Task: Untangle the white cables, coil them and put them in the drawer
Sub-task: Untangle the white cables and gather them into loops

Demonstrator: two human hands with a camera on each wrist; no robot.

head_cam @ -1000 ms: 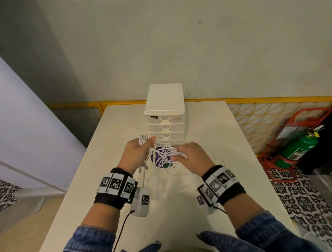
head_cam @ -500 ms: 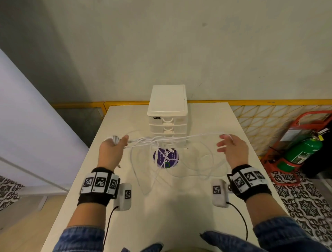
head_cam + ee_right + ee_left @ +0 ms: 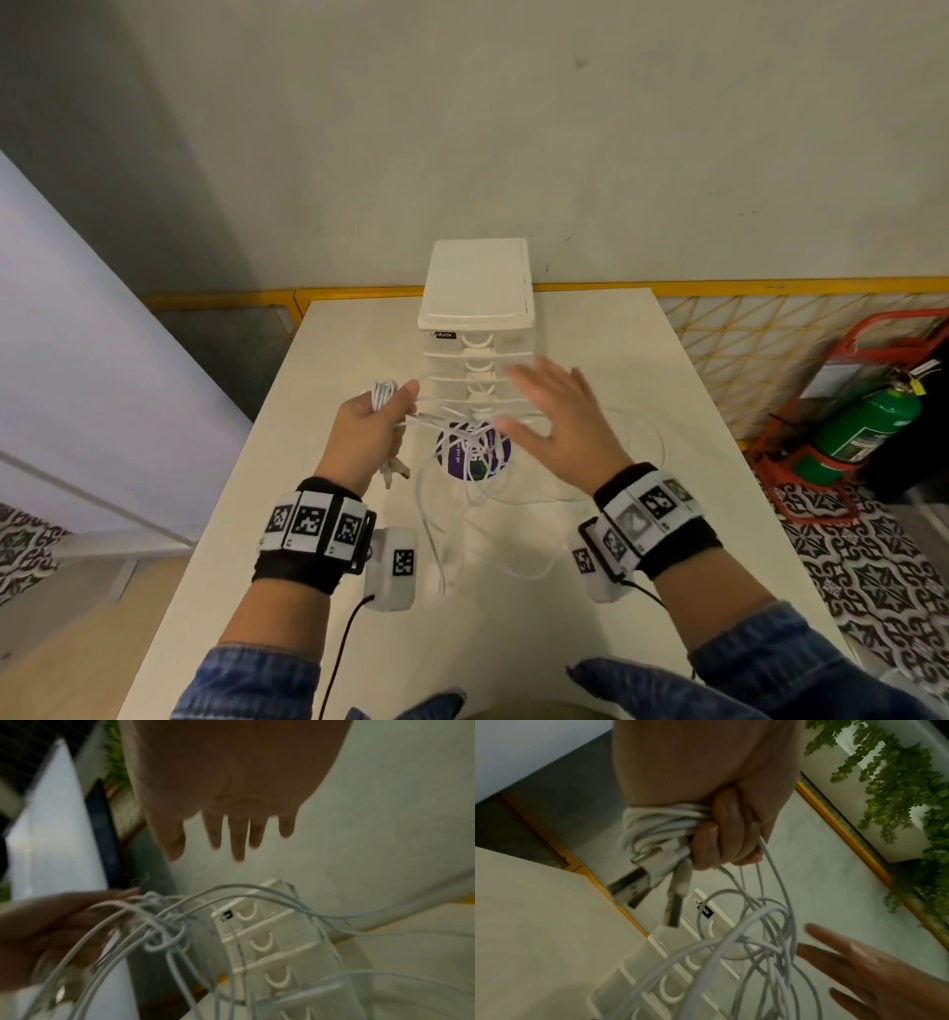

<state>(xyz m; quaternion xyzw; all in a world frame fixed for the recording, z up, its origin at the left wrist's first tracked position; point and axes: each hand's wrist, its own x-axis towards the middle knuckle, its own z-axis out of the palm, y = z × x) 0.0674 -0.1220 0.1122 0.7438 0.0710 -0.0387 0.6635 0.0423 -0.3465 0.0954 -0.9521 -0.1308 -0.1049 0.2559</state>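
Note:
My left hand (image 3: 372,426) grips a coiled bundle of white cable (image 3: 382,394), seen close in the left wrist view (image 3: 654,827) with two USB plugs (image 3: 631,888) hanging below the fist. From it, tangled white cable loops (image 3: 464,452) trail down over the table. My right hand (image 3: 552,411) hovers flat with fingers spread (image 3: 239,837) just right of the tangle, holding nothing. Behind the hands stands the white drawer unit (image 3: 477,313), its drawers (image 3: 267,943) closed.
A round purple sticker (image 3: 452,455) lies on the white table (image 3: 606,349) under the tangle. Loose cable loops (image 3: 631,447) spread to the right on the table. A green fire extinguisher (image 3: 862,426) stands on the floor at the right. A grey wall lies behind.
Both hands have come back together from a wide spread. My right hand has let go of the cable and now hovers open by the tangle; the stretched cable has gone slack.

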